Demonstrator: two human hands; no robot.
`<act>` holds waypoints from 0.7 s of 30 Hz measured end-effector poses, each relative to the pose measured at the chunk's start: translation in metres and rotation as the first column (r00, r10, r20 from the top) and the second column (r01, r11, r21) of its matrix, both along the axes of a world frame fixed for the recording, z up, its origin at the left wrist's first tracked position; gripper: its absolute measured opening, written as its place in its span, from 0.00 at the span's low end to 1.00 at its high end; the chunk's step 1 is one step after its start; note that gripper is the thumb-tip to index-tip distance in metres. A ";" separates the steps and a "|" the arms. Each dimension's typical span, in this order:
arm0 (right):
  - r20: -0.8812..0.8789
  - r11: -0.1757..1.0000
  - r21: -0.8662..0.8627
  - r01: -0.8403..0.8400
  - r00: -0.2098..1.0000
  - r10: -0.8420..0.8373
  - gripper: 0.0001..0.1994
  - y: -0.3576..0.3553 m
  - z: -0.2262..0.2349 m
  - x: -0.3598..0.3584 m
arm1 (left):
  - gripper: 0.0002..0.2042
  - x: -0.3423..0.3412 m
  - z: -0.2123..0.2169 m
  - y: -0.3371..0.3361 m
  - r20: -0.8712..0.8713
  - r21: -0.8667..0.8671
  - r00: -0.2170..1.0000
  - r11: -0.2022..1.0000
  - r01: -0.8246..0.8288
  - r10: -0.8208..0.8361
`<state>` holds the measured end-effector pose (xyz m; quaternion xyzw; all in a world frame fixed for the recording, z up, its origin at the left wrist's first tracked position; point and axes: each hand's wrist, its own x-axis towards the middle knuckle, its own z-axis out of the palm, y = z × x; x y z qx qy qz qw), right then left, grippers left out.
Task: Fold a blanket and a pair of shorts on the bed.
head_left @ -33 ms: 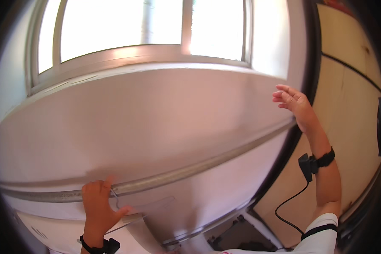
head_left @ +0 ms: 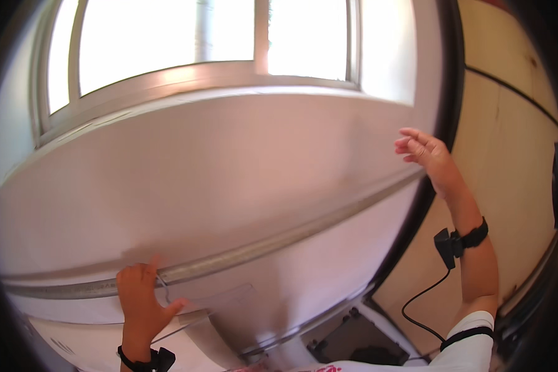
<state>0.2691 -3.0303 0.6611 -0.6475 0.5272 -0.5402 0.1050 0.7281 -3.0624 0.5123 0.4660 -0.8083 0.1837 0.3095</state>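
"So, what's on the far left?"

"The left hand (head_left: pixel 141 301), up at the rod, thumb spread away from the fingers. I can't tell whether it grips anything."

"And just right of it?"

"A thin hanger (head_left: pixel 163 287). Its hook reaches up to the metal rod (head_left: pixel 229 258) below the window (head_left: pixel 167 37); whether it's looped over, I can't make out."

"Further right?"

"The right hand (head_left: pixel 429 155), raised near the rod's far end, fingers loosely curled around nothing. Beyond it stands a wooden panel (head_left: pixel 508 136)."

"What's just changed?"

"Hardly anything: the view has shifted slightly, both hands keep their poses, and the hanger remains at the rod. I'd judge the work no further along."
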 end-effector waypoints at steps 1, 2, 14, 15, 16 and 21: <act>0.024 0.999 0.039 0.006 1.000 -0.007 0.17 0.015 -0.021 -0.008 | 0.36 -0.001 -0.001 0.000 -0.030 0.020 0.998 0.998 -0.055 0.055; 0.044 0.997 0.080 0.004 0.999 -0.007 0.16 0.026 -0.044 -0.018 | 0.36 -0.004 0.000 0.003 -0.001 0.035 0.999 0.999 -0.033 0.033; 0.182 0.417 0.830 0.371 0.526 -0.831 0.12 0.436 -0.397 -0.197 | 0.19 -0.017 -0.019 -0.013 -0.279 0.146 0.928 0.966 -0.213 0.247; 0.160 0.344 0.864 0.368 0.448 -0.880 0.11 0.481 -0.408 -0.192 | 0.19 -0.022 -0.024 -0.014 -0.253 0.154 0.943 0.971 -0.183 0.217; 0.161 0.322 0.876 0.358 0.412 -0.897 0.11 0.524 -0.422 -0.189 | 0.19 -0.029 -0.029 -0.014 -0.137 -0.068 0.943 0.947 -0.315 0.304; 0.147 0.104 0.934 0.341 -0.102 -0.984 0.09 0.679 -0.475 -0.146 | 0.17 -0.165 -0.027 0.044 0.018 -0.523 0.966 0.826 -0.210 0.257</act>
